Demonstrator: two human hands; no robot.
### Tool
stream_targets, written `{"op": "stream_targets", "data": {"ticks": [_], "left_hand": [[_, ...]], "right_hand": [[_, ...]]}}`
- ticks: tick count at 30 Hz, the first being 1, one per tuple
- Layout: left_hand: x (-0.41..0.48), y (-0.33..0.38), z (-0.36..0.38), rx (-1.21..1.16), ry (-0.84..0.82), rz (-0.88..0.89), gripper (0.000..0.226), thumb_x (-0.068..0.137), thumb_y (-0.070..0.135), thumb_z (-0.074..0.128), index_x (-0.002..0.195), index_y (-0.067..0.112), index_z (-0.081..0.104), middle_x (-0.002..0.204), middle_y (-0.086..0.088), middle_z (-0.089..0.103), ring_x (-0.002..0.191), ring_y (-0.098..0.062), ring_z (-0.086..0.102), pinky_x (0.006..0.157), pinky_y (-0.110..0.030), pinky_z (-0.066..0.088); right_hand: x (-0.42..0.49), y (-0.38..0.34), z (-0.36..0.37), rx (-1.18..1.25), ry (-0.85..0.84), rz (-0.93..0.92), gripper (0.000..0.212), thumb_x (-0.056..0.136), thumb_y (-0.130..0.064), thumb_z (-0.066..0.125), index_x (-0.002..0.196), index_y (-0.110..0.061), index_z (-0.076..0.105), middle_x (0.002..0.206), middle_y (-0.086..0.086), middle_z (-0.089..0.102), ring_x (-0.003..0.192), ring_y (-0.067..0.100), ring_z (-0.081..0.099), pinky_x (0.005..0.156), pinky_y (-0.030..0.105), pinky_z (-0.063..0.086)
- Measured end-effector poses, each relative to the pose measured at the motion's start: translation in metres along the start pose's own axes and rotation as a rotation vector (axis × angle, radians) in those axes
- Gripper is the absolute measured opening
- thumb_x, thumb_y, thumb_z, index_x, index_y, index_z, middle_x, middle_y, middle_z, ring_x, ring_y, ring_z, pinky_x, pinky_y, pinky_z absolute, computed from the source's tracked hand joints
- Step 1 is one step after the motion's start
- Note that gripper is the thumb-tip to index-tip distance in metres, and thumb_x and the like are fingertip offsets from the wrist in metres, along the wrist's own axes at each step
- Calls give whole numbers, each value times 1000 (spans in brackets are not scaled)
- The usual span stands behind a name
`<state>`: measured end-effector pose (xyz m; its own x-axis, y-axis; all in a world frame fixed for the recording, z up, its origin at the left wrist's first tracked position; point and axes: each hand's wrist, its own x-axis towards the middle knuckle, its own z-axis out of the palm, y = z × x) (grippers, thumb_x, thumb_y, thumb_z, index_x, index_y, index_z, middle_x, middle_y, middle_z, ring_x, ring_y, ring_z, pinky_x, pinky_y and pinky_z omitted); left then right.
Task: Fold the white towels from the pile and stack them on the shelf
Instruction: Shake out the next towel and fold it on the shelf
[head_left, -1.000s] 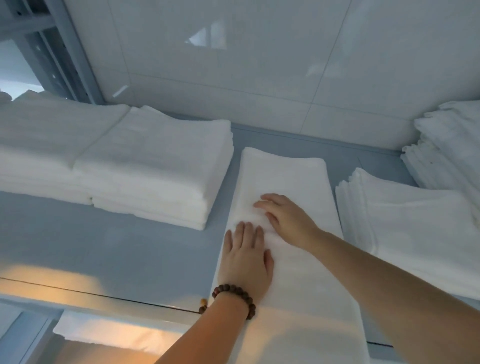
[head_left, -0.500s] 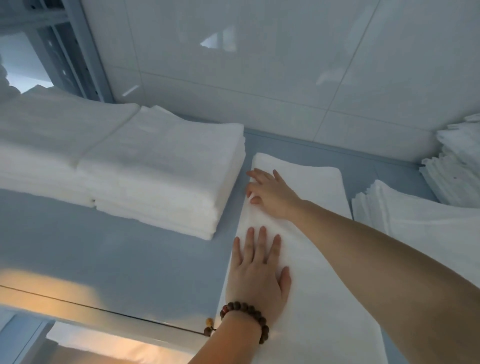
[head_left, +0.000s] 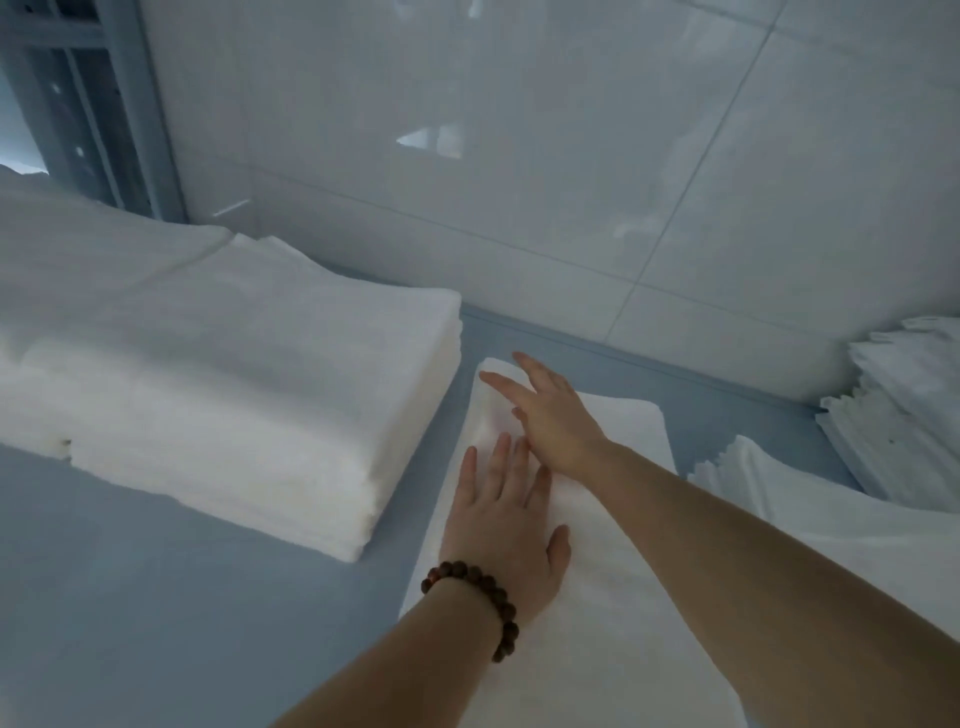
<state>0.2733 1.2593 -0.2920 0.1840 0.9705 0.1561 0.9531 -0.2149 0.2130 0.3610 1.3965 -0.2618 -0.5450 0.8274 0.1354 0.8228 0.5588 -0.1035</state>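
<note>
Now, right fingers (head_left: 501, 385): straight and spread, lying on the far left corner of the towel; nothing gripped.
Left fingers (head_left: 500, 460): straight, slightly splayed, pressed flat on the cloth just behind the right hand (head_left: 553, 418); nothing gripped.
Left hand (head_left: 506, 538): palm down at mid-strip; dark wooden bead bracelet (head_left: 480, 590) at the wrist.
Task item: long white towel folded into a narrow strip (head_left: 618, 608), flat on the pale blue shelf surface (head_left: 156, 582), running from the near edge toward the wall.
Left neighbour: tall stack of thick folded white towels (head_left: 260, 395), near the strip but apart.
Right neighbour: loose heap of thin white cloths with ragged edges (head_left: 831, 525), close beside the strip; contact cannot be told.
Risk, skew: flat palms have no hold, so a sideways stroke would likely drag the top layer off its fold.
Risk, snag: the right forearm crosses near the heap and could catch its edges.
Risk, slide: the strip's near end runs out of view; any overhang could pull it off.
</note>
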Motion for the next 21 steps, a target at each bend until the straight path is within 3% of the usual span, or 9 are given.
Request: {"op": "stream_targets", "data": {"ticks": [3, 9, 12, 14, 17, 19, 21], "left_hand": [[3, -9, 9, -36, -25, 15, 65, 92, 54, 10, 149, 26, -1, 157, -3, -13, 142, -23, -23, 113, -44, -19], [2, -13, 13, -59, 1, 37, 64, 91, 55, 6, 149, 28, -6, 157, -2, -15, 141, -24, -24, 114, -45, -18], [1, -12, 14, -67, -13, 31, 65, 90, 55, 5, 148, 30, -9, 157, 0, -17, 141, -23, -26, 113, -46, -18], [2, -12, 14, -75, -23, 13, 65, 90, 57, 6, 148, 30, -10, 156, -1, -19, 140, -23, -27, 113, -45, -19], [1, -12, 12, -80, -43, -21, 67, 91, 58, 6, 148, 28, -11, 156, -4, -19, 141, -25, -24, 113, -45, -19], [-1, -11, 10, -63, -68, -33, 69, 91, 58, 5, 148, 24, -14, 156, -6, -20, 141, -26, -24, 112, -45, -20], [-1, -10, 9, -46, -92, -44, 73, 90, 59, 5, 147, 18, -16, 155, -10, -21, 141, -26, -25, 113, -46, -19]], "right_hand": [[23, 2, -1, -77, -113, -37, 69, 90, 7, 39, 142, -39, 33, 160, 4, 2, 147, 24, 3, 118, 48, 6], [54, 1, -6, -125, -180, -10, 23, 94, -11, 49, 113, -24, 54, 159, 6, 8, 146, 27, 6, 116, 54, 5], [68, -4, -7, -121, -120, 1, 15, 90, -7, 51, 100, -18, 54, 159, 7, 11, 146, 27, 8, 114, 58, -1], [72, -4, -6, -100, -83, 47, 15, 92, -11, 52, 104, -19, 52, 159, 6, 8, 146, 26, 8, 115, 59, -1], [57, -4, -7, 48, 4, 65, 33, 97, -25, 48, 129, -23, 45, 160, 1, 3, 146, 20, 9, 117, 54, 5], [32, -2, -9, 213, 102, 33, 39, 100, -27, 40, 138, -21, 40, 159, 0, 14, 145, 15, 15, 118, 48, 10], [4, 1, -4, 377, 32, -1, 38, 102, -27, 35, 139, -21, 43, 153, -7, 29, 142, 6, 21, 120, 42, 11]]}}
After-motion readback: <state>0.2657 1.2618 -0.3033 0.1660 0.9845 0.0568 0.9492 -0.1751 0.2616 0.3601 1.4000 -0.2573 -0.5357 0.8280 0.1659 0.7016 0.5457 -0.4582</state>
